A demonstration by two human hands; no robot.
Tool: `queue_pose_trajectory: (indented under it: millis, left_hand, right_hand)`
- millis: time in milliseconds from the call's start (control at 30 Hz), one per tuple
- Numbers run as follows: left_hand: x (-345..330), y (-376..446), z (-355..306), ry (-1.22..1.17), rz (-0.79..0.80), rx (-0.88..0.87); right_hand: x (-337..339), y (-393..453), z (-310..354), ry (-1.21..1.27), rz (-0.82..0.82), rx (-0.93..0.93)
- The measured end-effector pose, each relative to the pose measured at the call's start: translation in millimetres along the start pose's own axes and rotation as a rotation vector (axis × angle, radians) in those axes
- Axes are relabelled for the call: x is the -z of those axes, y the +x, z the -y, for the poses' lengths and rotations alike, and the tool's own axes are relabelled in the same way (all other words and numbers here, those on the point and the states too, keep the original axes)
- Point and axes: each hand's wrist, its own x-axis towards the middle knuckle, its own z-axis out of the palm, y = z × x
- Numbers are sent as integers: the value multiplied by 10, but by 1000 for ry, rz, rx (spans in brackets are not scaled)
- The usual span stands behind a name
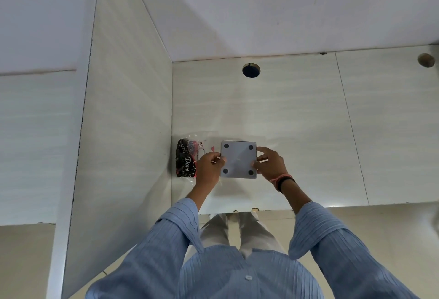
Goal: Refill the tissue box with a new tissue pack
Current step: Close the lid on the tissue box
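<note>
**Ana:** While both hands hold it, what does the head view tell you about the tissue box?

**Ravi:** The tissue box (238, 159) sits on the pale surface (308, 132), turned bottom up. You see a flat grey square with four dark round feet at its corners. I'd judge it is flipped so the base panel can come off and the refill go in from below.

**Ana:** And the grip on each side?

**Ravi:** The left hand (209, 168) is closed on the box's left edge, thumb and fingertips pinching it. The right hand (269, 163) clamps the right edge likewise, with one finger lying along the top corner. Opposed holds like that steady a light box or pry a lid.

**Ana:** Where is the new pack?

**Ravi:** The tissue pack (186, 158) lies just left of the box, against the side wall (123, 132) of the niche, partly under the left hand. It is a soft bundle in crinkled clear film printed black and pink, still sealed as far as I can tell.

**Ana:** Materials otherwise?

**Ravi:** The box looks like smooth, rigid matte plastic. The surface is faintly streaked laminate, with a round cable hole (251, 70) further back.
</note>
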Motion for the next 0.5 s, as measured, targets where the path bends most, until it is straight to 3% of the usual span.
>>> queue_pose_trajectory:
  millis: [500]
  left_hand:
    - [-49, 72, -28, 63, -21, 35]
  right_hand:
    - [-147, 4, -51, -25, -52, -54]
